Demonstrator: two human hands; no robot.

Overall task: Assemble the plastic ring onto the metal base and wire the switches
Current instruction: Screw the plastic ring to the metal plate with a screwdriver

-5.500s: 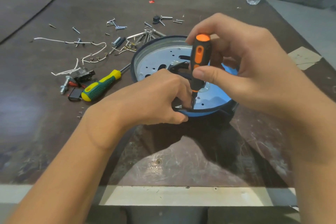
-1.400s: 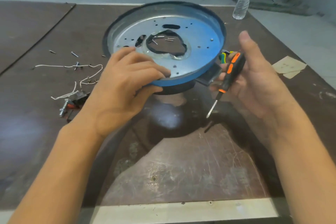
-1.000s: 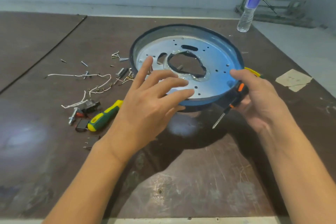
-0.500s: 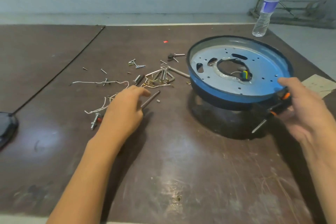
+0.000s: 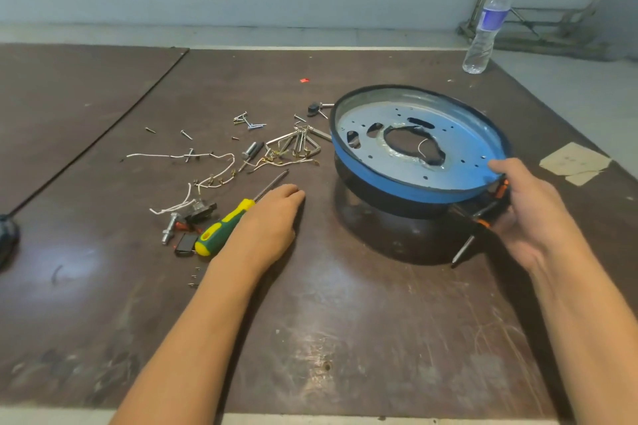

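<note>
Left hand: off base, onto screwdriver

Nothing really legible in this one, tbh. The clear plastic water bottle standing at the far right corner of the dark brown surface has a blue-purple label band around its middle, but the print on it is way too small and blurry to read. The tan paper scrap lying at the right edge has a few faint marks on it, and I can't tell if they're writing or just smudges.
</note>
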